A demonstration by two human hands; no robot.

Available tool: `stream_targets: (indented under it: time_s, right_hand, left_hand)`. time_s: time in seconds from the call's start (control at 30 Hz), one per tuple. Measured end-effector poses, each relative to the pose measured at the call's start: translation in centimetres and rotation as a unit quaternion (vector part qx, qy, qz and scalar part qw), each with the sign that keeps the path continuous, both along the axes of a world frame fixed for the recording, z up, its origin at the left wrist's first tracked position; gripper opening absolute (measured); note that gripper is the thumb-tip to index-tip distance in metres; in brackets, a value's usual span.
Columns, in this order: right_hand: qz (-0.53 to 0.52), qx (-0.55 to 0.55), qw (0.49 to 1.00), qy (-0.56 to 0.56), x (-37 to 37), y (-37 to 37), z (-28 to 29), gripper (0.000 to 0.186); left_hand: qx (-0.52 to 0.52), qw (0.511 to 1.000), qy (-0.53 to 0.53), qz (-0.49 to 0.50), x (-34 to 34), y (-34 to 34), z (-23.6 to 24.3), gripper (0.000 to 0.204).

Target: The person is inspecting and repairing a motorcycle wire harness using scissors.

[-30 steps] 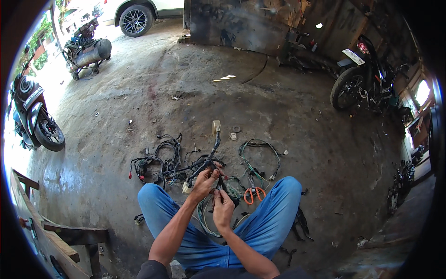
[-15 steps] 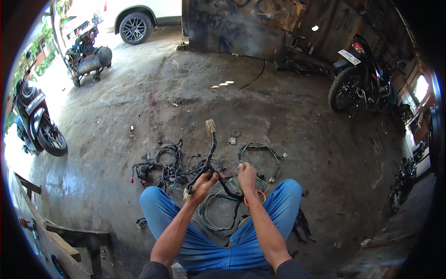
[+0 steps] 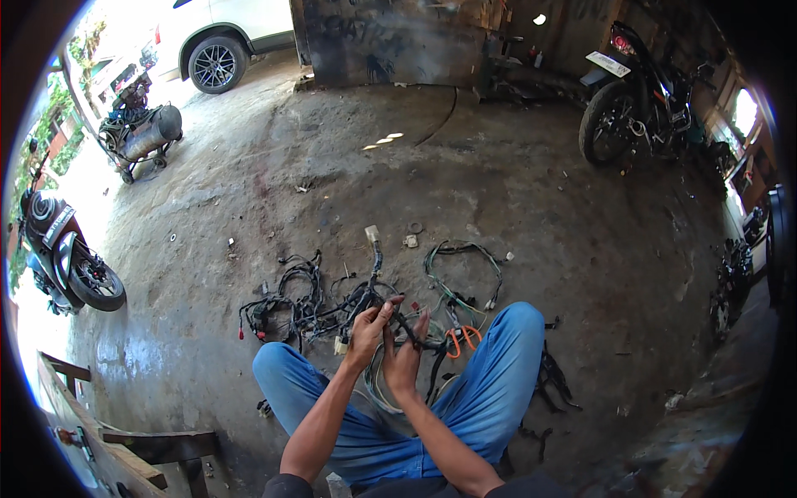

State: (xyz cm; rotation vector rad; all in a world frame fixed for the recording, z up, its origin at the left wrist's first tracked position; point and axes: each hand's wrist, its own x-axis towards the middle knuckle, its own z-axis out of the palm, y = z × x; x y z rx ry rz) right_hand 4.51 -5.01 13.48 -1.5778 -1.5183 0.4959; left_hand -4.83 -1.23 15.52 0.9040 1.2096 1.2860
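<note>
My left hand [image 3: 367, 334] is closed round a black-wrapped wiring harness [image 3: 372, 286] between my knees. One branch of it rises away from me and ends in a pale connector [image 3: 371, 234]. Close beside, my right hand [image 3: 404, 362] is at the same harness, with a dark branch passing between its thumb and fingers; one finger points outward. Another cream connector [image 3: 341, 345] hangs by my left wrist. Orange coiled cord [image 3: 463, 341] lies near my right knee, and a loop of green and dark wires [image 3: 433, 264] rests on the floor beyond it.
Tangled black wiring [image 3: 309, 286] lies on the floor to the left. Black strips [image 3: 551, 375] lie beside my right knee. A wooden bench [image 3: 158, 446] stands at lower left, a scooter [image 3: 70, 249] and a compressor [image 3: 149, 133] farther left, a motorcycle [image 3: 631, 112] at far right.
My right hand has come left and nearer, from beyond the harness to beside my left hand. The upright harness branch with its connector has dropped lower. The view has shifted a little.
</note>
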Motion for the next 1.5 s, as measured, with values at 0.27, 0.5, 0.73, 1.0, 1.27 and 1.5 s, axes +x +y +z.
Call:
stream_targets:
  time_s: [0.27, 0.5, 0.73, 1.0, 1.27, 1.5]
  right_hand:
    - [0.089, 0.076, 0.978, 0.174, 0.5, 2.1, -0.2, 0.024]
    - [0.049, 0.004, 0.988, 0.147, 0.8, 4.7, -4.3, 0.019]
    - [0.075, -0.096, 0.979, 0.163, -0.2, 2.5, -2.0, 0.017]
    - [0.164, -0.208, 0.911, 0.316, 6.2, 1.4, 7.5, 0.022]
    - [0.156, -0.176, 0.969, 0.075, 8.0, 12.5, 1.9, 0.021]
    - [0.131, -0.052, 0.974, -0.175, 6.8, 12.7, -2.2, 0.019]
  left_hand:
    - [-0.038, 0.986, -0.156, 0.039, -0.7, -0.2, 0.4, 0.034]
    - [-0.026, 0.977, -0.213, 0.024, -0.8, -0.2, -0.1, 0.031]
    - [-0.008, 0.992, -0.121, 0.02, -1.5, -0.3, -1.8, 0.029]
    - [0.061, 0.998, -0.007, -0.01, -1.7, -0.5, -0.9, 0.035]
    - [0.043, 0.996, -0.05, 0.059, -0.4, -0.3, 0.0, 0.031]
    - [0.034, 0.99, -0.136, -0.009, -1.1, -0.5, -0.3, 0.031]
